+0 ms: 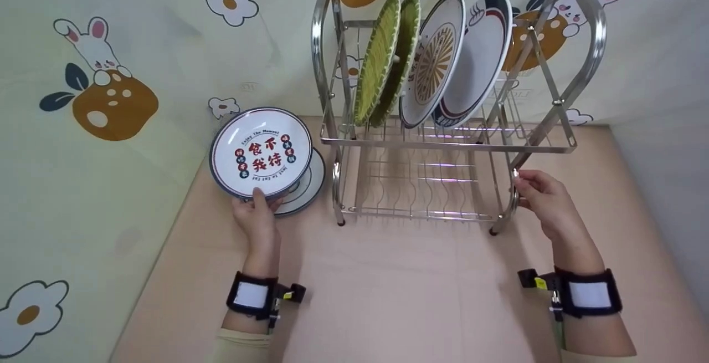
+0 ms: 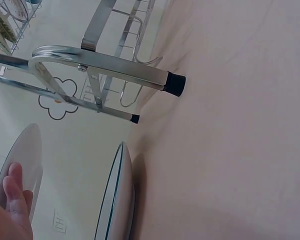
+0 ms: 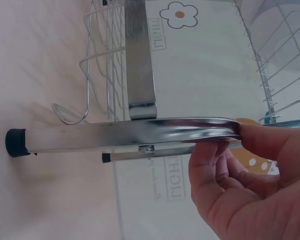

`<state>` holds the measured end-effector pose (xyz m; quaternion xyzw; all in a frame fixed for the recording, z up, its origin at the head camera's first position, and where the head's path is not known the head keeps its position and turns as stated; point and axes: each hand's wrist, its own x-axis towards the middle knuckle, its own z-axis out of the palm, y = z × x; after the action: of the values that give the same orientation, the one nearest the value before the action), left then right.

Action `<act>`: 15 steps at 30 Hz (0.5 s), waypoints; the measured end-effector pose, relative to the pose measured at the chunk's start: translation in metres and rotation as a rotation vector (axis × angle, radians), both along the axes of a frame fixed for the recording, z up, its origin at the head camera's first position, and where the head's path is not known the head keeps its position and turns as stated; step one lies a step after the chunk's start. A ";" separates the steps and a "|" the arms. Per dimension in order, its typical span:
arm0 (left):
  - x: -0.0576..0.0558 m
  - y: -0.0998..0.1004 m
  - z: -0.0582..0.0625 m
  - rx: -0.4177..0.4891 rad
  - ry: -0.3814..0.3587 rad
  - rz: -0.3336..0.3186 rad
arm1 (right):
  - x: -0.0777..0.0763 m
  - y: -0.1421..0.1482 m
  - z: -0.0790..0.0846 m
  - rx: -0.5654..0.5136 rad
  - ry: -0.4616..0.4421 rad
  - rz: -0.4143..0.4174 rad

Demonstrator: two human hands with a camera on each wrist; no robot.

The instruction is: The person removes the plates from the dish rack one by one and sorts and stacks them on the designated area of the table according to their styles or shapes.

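My left hand (image 1: 258, 216) holds a white plate (image 1: 263, 141) with a blue rim and red characters by its near edge, thumb on top and fingers beneath. In the left wrist view this plate (image 2: 26, 145) is raised off the table, apart from a second plate (image 2: 117, 195) lower down. That second blue-rimmed plate (image 1: 313, 183) lies on the table, partly hidden under the held one. My right hand (image 1: 545, 199) pinches the right front leg of the two-tier metal dish rack (image 1: 448, 146). Up close, thumb and fingers (image 3: 207, 172) close around the curved metal bar (image 3: 190, 129).
On the rack's upper tier stand two green leaf-edged plates (image 1: 378, 61), a white plate with a gold sunburst (image 1: 435, 64) and a white dark-rimmed plate (image 1: 476, 64). The lower tier (image 1: 421, 185) is a wire shelf. A patterned cloth wall (image 1: 183, 47) rises behind and left.
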<state>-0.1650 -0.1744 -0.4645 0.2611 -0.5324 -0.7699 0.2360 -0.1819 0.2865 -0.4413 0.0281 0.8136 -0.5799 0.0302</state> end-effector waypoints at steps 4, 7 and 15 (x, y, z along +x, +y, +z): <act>-0.004 -0.002 -0.007 -0.023 -0.036 -0.025 | 0.000 0.002 0.000 -0.037 -0.004 -0.003; -0.008 -0.006 -0.016 -0.016 -0.054 -0.036 | 0.000 0.002 0.000 -0.059 -0.013 -0.008; -0.018 -0.019 -0.043 -0.087 -0.109 -0.043 | -0.001 0.002 0.001 -0.123 -0.018 0.007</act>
<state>-0.1830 -0.1931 -0.5071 0.2807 -0.5828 -0.7355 0.2013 -0.1826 0.2889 -0.4407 0.0287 0.7763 -0.6284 0.0414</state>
